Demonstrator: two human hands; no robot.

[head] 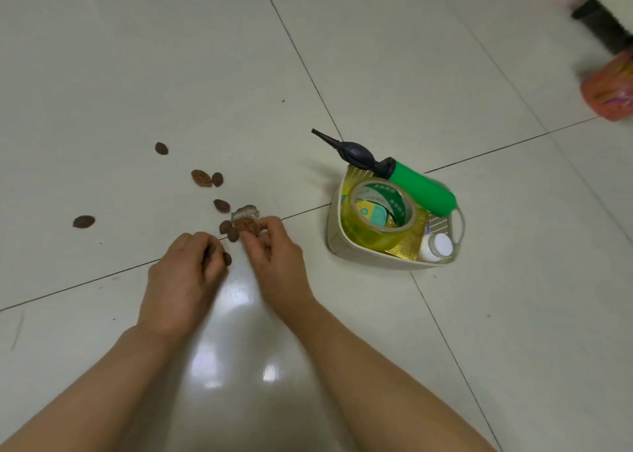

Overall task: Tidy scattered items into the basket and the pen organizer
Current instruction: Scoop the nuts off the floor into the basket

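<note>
Pale floor tiles: both hands, left hand (186,263) and right hand (274,246), curl around gathered fruit pits (245,227), apparently bound for the basket (334,235) nearby.

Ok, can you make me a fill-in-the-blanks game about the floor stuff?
1. The green pump leans out of the ____.
2. The roll of tape in the basket is ____ in colour.
3. Both hands, left and right, pick up brown ____ off the floor.

Missing words: basket; yellow; pits
</note>
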